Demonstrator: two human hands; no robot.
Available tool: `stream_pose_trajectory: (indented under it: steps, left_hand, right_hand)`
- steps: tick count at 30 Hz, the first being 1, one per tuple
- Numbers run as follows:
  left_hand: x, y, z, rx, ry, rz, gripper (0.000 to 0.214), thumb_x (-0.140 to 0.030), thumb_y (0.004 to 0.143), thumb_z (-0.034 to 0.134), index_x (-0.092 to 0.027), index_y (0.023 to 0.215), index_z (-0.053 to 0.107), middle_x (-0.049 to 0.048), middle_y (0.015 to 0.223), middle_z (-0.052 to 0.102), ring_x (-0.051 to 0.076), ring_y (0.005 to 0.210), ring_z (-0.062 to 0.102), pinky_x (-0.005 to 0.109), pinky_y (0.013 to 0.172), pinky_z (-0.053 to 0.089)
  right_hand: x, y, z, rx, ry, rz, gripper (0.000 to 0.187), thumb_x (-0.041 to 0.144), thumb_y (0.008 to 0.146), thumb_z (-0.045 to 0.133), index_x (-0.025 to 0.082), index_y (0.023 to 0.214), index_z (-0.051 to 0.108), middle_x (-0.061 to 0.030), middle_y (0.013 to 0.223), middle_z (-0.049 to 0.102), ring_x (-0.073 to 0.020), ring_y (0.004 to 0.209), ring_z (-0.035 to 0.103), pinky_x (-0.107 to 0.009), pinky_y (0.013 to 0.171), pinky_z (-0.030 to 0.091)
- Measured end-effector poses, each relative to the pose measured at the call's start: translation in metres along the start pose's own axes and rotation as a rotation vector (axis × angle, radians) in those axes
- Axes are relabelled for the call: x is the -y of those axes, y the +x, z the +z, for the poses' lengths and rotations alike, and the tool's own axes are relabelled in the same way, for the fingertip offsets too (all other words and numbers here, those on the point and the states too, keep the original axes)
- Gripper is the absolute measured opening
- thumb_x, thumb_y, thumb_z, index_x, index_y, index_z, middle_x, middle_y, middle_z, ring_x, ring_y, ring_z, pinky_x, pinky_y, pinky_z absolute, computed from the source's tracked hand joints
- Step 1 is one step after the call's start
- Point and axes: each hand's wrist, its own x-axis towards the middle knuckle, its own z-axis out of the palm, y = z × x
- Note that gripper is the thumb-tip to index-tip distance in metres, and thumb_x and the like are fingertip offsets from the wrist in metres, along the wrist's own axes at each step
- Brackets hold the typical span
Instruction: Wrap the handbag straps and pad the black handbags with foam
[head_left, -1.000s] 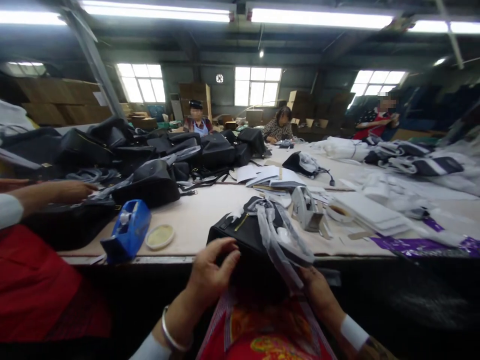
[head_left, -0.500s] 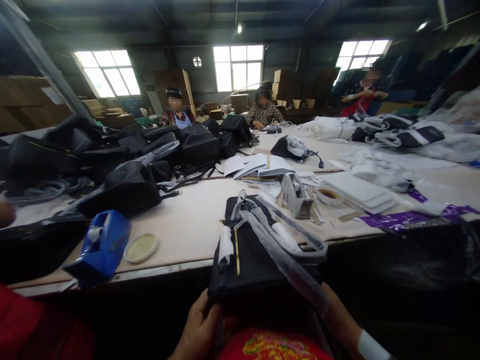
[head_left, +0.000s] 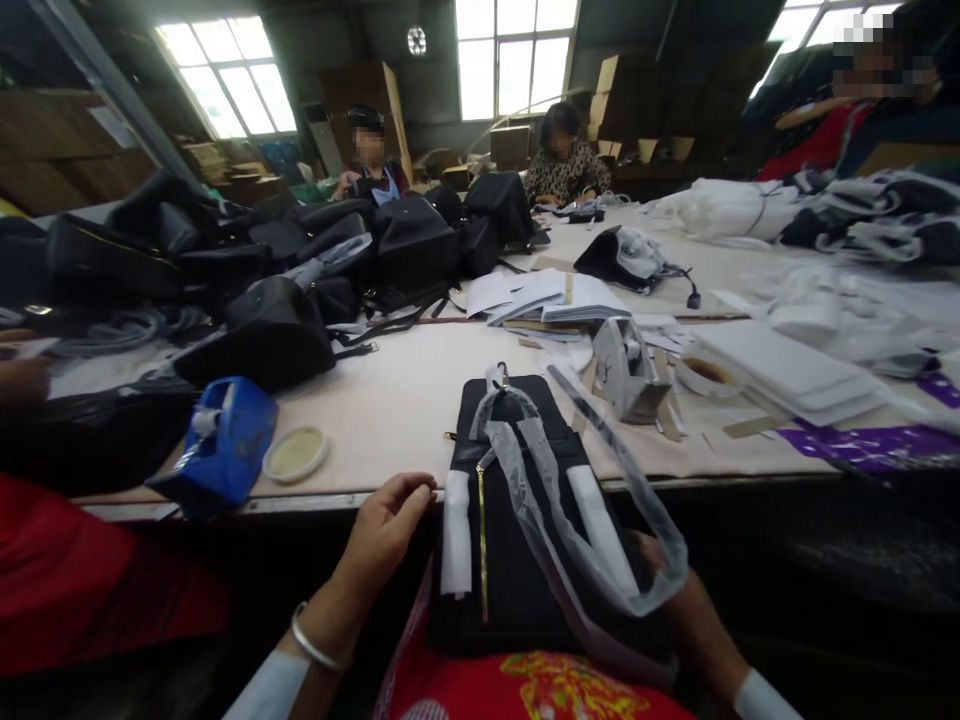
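A black backpack leans from my lap against the table edge, its back face up. Clear plastic film wraps its straps, and white wrapping covers parts at both sides. A gold zipper runs down its left part. Just left of the bag, near the table edge, is my left hand, fingers curled and thumb against them; nothing shows in it. My right hand grips the bag's right side, partly hidden behind a wrapped strap.
A blue tape dispenser and a round lid stand left; a grey dispenser, tape roll and white sheets lie right. Black bags pile up left. Co-workers sit across the table; another person's hand shows far left.
My left hand has let go of the backpack's lower left corner and moved up beside its left edge. The backpack now lies flatter, showing more of its face. The view has tilted down.
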Motion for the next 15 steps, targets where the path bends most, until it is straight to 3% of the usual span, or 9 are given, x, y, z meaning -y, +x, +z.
stream_pose_trajectory:
  steps: [2,4,7,11,15]
  left_hand:
    - [-0.013,-0.001,0.012,-0.103,0.13,0.106,0.029,-0.041,0.087,0.063,-0.017,0.102,0.069,0.009,0.099,0.075,0.024,0.095,0.071,0.036,0.09,0.053]
    - [-0.028,-0.006,0.026,-0.119,0.263,0.25,0.024,-0.037,0.089,0.061,-0.017,0.101,0.069,0.0082,0.098,0.074,0.022,0.092,0.069,0.033,0.087,0.052]
    - [-0.053,-0.019,0.049,0.062,0.393,0.389,0.023,-0.035,0.092,0.055,-0.018,0.097,0.07,0.0063,0.086,0.073,0.018,0.078,0.067,0.029,0.076,0.05]
    - [-0.075,-0.034,0.076,0.487,0.644,0.241,0.038,-0.047,0.093,0.052,-0.018,0.08,0.073,0.0057,0.066,0.069,0.017,0.057,0.06,0.028,0.054,0.037]
    - [-0.074,-0.037,0.09,0.614,0.604,0.124,0.045,-0.053,0.09,0.053,-0.016,0.074,0.072,0.0085,0.067,0.069,0.019,0.059,0.061,0.027,0.051,0.033]
  right_hand:
    - [0.0,0.01,-0.018,-0.068,-0.116,-0.038,0.063,0.056,0.084,0.061,0.017,0.132,0.06,-0.0155,0.11,0.072,-0.0295,0.09,0.071,-0.041,0.077,0.06]
    - [0.011,0.015,-0.034,-0.124,-0.265,-0.167,0.078,0.053,0.084,0.062,0.018,0.151,0.039,-0.0178,0.13,0.062,-0.0287,0.098,0.069,-0.042,0.078,0.06]
    - [0.041,0.017,-0.045,-0.155,-0.475,-0.503,0.081,0.043,0.089,0.062,0.023,0.158,0.024,-0.02,0.148,0.043,-0.0299,0.112,0.062,-0.045,0.084,0.058]
    - [0.078,0.014,-0.037,-0.037,-0.735,-0.892,0.044,0.026,0.092,0.061,0.025,0.136,0.058,-0.0158,0.151,0.042,-0.0352,0.134,0.047,-0.052,0.101,0.049]
    - [0.099,0.007,-0.034,0.127,-0.836,-1.064,0.021,0.018,0.091,0.061,0.02,0.11,0.07,-0.0129,0.13,0.065,-0.0334,0.132,0.051,-0.051,0.103,0.044]
